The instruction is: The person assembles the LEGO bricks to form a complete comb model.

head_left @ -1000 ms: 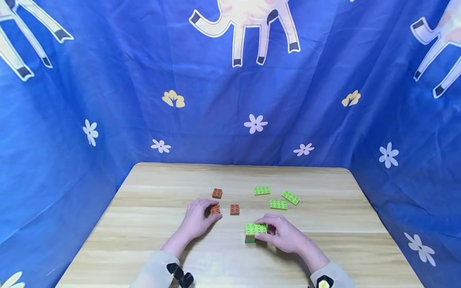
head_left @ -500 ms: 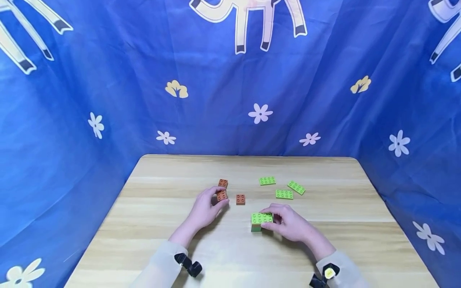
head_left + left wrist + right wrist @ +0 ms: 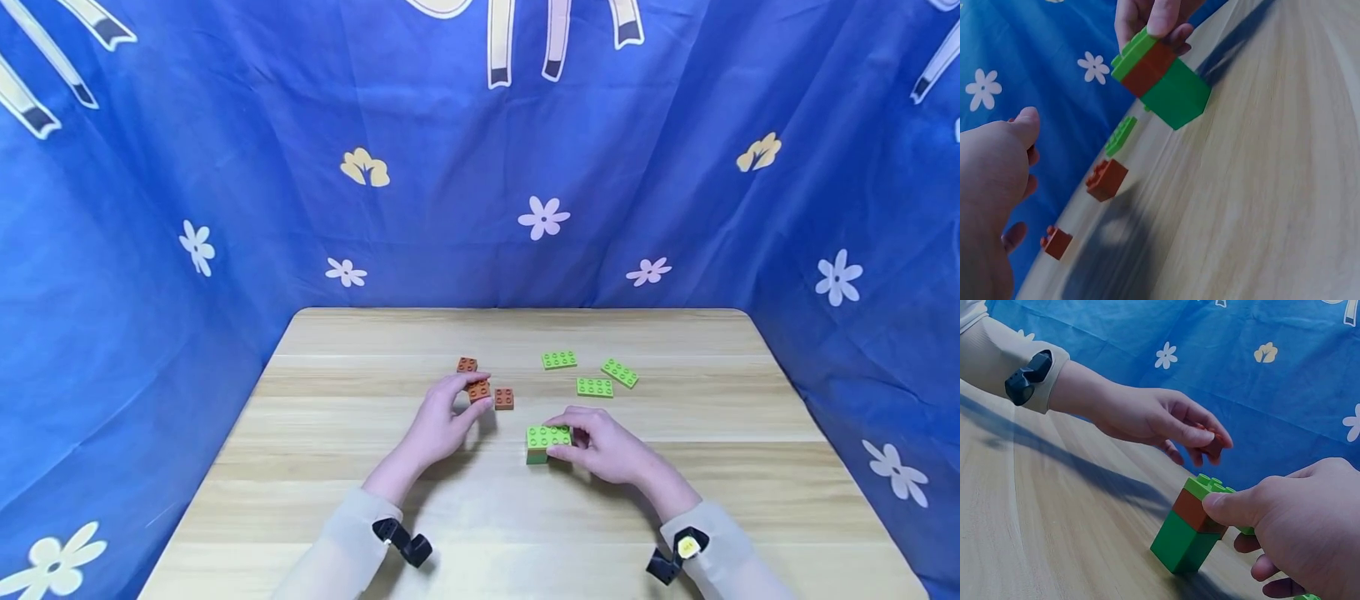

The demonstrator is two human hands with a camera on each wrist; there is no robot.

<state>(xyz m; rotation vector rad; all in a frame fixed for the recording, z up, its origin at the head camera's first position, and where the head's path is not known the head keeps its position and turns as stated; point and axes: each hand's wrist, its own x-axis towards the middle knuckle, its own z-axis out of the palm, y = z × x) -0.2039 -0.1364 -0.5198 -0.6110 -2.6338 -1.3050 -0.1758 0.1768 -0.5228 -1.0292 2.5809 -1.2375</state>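
My left hand pinches a small reddish-brown toy brick between thumb and fingers, raised above the table. The same brown brick shows between its fingertips in the right wrist view; in the left wrist view the hand hides most of it. Thumb and fingers of my right hand grip the top of an upright stack. This stack has a lime-green plate on top, a brown layer beneath and a dark green block at the bottom. It stands on the table.
Two loose brown bricks, one behind and one to the right of the held one, lie on the wooden table. Several lime-green plates lie at the back right. Blue patterned cloth surrounds the table's back and sides.
My left hand has lifted the brown brick and brought it rightward, closer to the stack. The right hand keeps its hold on the stack. The head view has tilted down.
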